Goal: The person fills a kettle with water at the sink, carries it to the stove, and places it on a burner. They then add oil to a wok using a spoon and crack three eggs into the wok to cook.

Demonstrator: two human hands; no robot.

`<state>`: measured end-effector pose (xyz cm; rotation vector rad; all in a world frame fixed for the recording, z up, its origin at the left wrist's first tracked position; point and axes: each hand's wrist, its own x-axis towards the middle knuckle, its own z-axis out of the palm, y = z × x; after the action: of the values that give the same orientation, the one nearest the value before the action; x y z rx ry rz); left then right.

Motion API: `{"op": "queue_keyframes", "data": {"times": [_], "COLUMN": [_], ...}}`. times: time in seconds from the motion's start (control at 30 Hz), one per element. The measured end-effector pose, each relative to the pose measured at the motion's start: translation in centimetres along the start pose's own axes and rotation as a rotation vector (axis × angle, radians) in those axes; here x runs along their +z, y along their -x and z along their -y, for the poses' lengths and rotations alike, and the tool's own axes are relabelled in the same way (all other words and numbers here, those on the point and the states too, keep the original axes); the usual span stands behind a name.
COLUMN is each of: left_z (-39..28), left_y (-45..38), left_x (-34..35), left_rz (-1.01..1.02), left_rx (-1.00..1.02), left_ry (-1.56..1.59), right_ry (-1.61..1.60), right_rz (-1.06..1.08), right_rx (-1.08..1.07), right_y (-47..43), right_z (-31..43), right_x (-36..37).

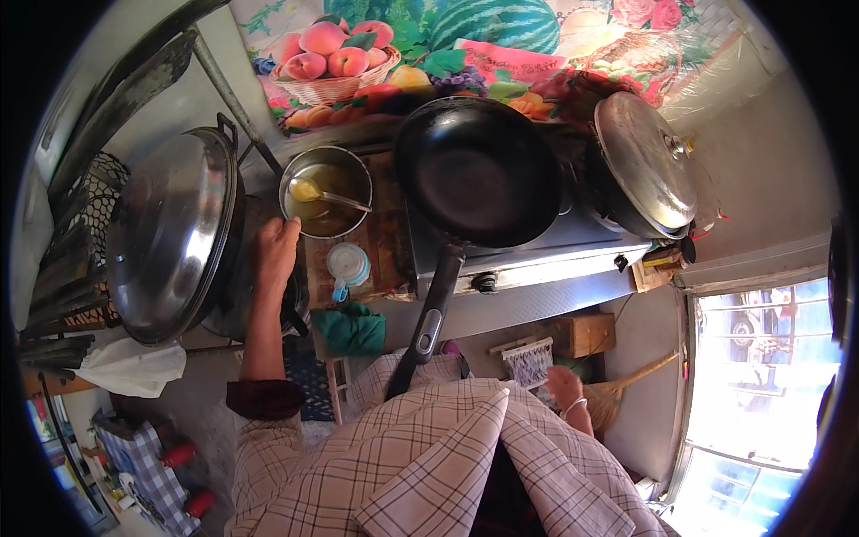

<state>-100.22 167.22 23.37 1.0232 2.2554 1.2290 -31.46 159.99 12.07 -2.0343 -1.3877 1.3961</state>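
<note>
My left hand grips the near left side of a small metal pot, its thumb at the rim. Whether a handle lies inside the fist is hidden. Thin yellowish liquid covers the pot's bottom, and a metal spoon leans in it, its bowl coated yellow. Just nearer to me stands a jar with a pale lid and blue clasp. Low at my right side hangs my right hand, a bangle at its wrist, with nothing seen in its loosely bent fingers. A black frying pan sits on the gas stove, handle towards me.
A large lidded pan stands at left, a lidded pot on the stove's right. The frying pan's handle overhangs the front edge. A green cloth hangs below the jar. A straw broom and wooden box are low at right.
</note>
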Motion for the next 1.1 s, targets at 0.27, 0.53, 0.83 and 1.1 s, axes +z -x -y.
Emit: {"op": "queue_keyframes", "data": {"times": [0.27, 0.53, 0.83, 1.1], "left_z": [-9.1, -14.1, -15.9, -16.0], "left_y": [5.6, 9.1, 10.7, 10.9], "left_x": [-3.3, -4.0, -3.5, -2.7], "left_rz": [0.012, -0.008, -0.004, 0.012], "left_rx": [0.125, 0.17, 0.252, 0.309], "left_ry": [0.017, -0.019, -0.049, -0.051], "right_ry": [0.028, 0.242, 0.245, 0.215], "right_rz": [0.0, 0.251, 0.173, 0.307], "right_rx": [-0.729, -1.092, -0.942, -0.78], "right_y": [3.5, 6.2, 4.1, 6.0], "right_z": [32.0, 46.1, 44.6, 44.4], "right_x": [1.7, 12.2, 14.7, 14.7]}}
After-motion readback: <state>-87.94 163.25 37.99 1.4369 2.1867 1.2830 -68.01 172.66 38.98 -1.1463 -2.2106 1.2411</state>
